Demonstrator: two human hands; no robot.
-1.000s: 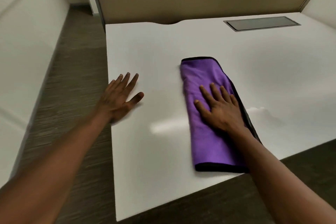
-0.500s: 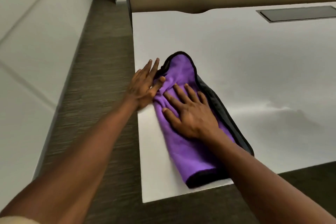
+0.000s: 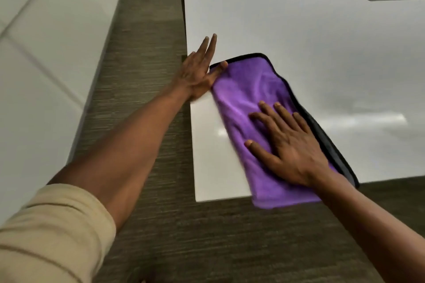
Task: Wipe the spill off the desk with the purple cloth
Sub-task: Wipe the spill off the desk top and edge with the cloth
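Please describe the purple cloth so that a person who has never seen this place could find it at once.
Look at the white desk, at its near left corner. The purple cloth lies folded there, its near end hanging over the front edge, with the right hand flat on it and the left hand touching its far corner. It alone is coloured, with a black border.

Evenly and softly lit from overhead, fairly bright. Pale streaks of glare on the glossy white worktop (image 3: 299, 30), strongest just right of the purple cloth (image 3: 248, 89) and fainter just left of it. Soft, weak shadow under the right hand (image 3: 292, 145). Motion smear along the cloth's left edge and at the left hand (image 3: 197, 71). Wide-angle bending of the worktop's left edge. Floor (image 3: 142, 53) texture streaked and soft throughout.
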